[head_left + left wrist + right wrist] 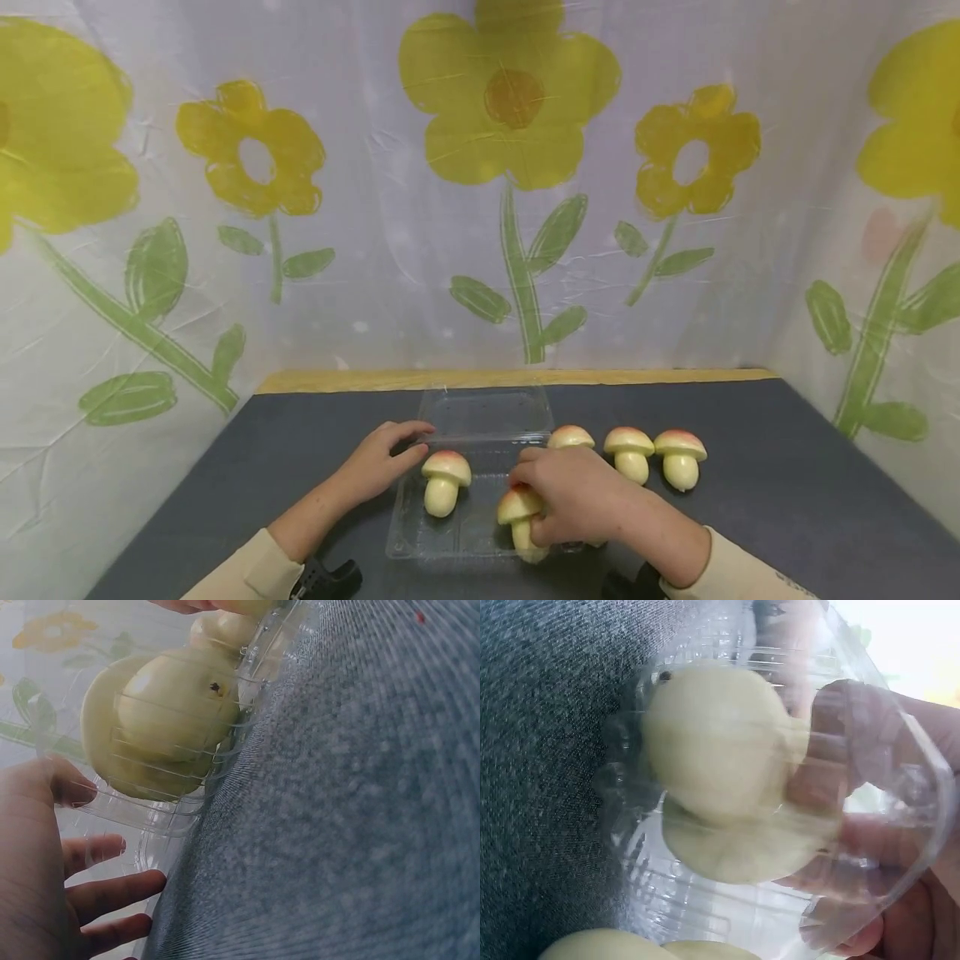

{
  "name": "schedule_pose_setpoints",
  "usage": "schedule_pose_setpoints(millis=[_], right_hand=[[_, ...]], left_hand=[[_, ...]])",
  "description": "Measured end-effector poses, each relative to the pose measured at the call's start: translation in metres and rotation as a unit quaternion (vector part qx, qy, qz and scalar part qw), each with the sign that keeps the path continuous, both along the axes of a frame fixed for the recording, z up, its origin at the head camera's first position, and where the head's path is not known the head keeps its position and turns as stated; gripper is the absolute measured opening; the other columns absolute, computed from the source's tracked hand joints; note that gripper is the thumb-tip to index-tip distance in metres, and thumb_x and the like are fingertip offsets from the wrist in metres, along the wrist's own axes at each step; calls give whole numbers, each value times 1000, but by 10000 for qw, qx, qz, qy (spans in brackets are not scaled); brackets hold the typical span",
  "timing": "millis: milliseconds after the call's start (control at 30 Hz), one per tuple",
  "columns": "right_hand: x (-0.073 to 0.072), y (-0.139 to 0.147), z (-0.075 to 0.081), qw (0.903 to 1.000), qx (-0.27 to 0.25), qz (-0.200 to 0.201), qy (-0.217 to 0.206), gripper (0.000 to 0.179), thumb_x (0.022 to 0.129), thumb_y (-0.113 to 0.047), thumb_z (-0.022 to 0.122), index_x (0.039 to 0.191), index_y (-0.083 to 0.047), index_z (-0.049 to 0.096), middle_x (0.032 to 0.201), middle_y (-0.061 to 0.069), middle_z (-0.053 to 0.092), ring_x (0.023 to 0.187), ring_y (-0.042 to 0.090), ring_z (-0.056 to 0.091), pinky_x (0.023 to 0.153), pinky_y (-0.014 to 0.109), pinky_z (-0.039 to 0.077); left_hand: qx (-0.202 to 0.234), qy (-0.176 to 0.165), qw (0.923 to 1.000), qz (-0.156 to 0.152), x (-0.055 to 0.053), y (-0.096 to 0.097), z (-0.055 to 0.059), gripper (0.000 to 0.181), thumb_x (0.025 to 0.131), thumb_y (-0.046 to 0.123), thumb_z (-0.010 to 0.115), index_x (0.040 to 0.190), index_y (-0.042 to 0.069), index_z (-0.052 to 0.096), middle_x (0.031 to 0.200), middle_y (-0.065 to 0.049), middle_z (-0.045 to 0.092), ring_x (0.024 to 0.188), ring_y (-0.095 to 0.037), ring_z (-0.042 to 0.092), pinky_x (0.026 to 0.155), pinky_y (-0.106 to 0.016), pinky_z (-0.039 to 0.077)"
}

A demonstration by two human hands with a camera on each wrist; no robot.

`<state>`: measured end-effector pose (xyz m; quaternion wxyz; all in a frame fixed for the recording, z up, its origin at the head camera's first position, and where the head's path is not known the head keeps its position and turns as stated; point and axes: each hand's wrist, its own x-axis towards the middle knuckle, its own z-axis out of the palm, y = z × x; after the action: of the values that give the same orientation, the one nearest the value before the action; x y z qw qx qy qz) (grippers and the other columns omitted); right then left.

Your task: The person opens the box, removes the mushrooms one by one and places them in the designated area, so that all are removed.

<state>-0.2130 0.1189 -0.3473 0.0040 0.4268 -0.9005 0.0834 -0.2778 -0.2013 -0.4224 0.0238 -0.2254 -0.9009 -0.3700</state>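
A clear plastic clamshell box (476,537) lies opened on the dark table, its lid (483,412) folded back to the far side. In its left half sits a toy mushroom (446,483) with a red-topped cream cap. My right hand (573,492) grips another toy mushroom (519,508) inside the right half; the box's clear wall stands in front of both in the right wrist view. My left hand (382,457) is at the box's left edge, fingers spread and fairly straight. In the left wrist view its thumb (73,786) is right at the clear wall.
Right of the box stand several more mushrooms, one (570,437) partly behind my right hand, another (630,454) beside it and one (680,458) farther right. Pale mushroom parts (607,946) show low in the right wrist view. A flowered cloth (360,250) hangs around the table.
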Motion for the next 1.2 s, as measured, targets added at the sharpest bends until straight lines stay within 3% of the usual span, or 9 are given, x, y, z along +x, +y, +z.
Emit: schedule_pose_setpoints(millis=[267,467,633,700,867,1000,1100,1200], right_hand=[[-2,8,12,9985,-441,-215,-239,38,76,-14,72,114,-19,72,99,-13,57,61,3,41,53,27,35],[-2,24,23,9960,-746,-404,-276,23,84,-8,71,103,-21,70,98,-12,60,62,3,44,55,27,40],[-1,26,26,9931,-587,-335,-953,33,87,-11,73,119,-20,70,113,-9,65,87,7,58,72,30,50],[-1,24,25,9933,-502,-175,-1026,35,90,-14,75,124,-19,70,116,-7,64,94,11,60,75,30,51],[0,17,20,9971,-106,128,-744,41,93,-23,78,133,-19,69,113,-4,60,84,6,54,70,27,49],[1,12,14,9987,171,69,-482,45,89,-31,83,131,-23,70,106,-6,57,80,4,48,67,28,46],[1,8,8,9991,298,108,-286,59,87,-30,86,140,-25,63,121,-4,60,97,10,58,77,33,51],[2,4,2,9980,337,473,-234,73,88,-22,86,152,-30,51,144,1,53,123,19,57,90,39,53]], left_hand=[[136,-117,9997,175,-1,-3,0,37,106,28,61,139,13,64,127,-4,64,112,-24,57,91,-52,49],[169,-71,9998,37,-6,-3,-3,38,106,30,61,139,12,64,126,-5,65,112,-25,58,91,-52,49],[175,-18,9998,-22,-7,-5,-2,37,106,29,61,138,12,65,125,-3,66,113,-26,59,92,-53,49],[168,8,9998,-77,-7,-6,-1,37,106,29,60,138,11,64,125,-4,66,114,-28,59,93,-54,49],[166,45,9998,-122,-8,-6,3,38,107,30,60,138,10,64,126,-6,65,118,-32,59,95,-57,49],[168,4,9998,-103,-7,-5,1,38,107,30,60,139,10,64,125,-6,64,116,-30,59,94,-56,49],[199,-4,9997,-159,-6,-3,-2,38,107,29,59,139,10,63,126,-6,64,115,-28,58,94,-54,48],[226,21,9996,-190,-5,-2,-5,38,107,29,59,138,9,64,126,-5,64,114,-27,59,93,-54,49]])
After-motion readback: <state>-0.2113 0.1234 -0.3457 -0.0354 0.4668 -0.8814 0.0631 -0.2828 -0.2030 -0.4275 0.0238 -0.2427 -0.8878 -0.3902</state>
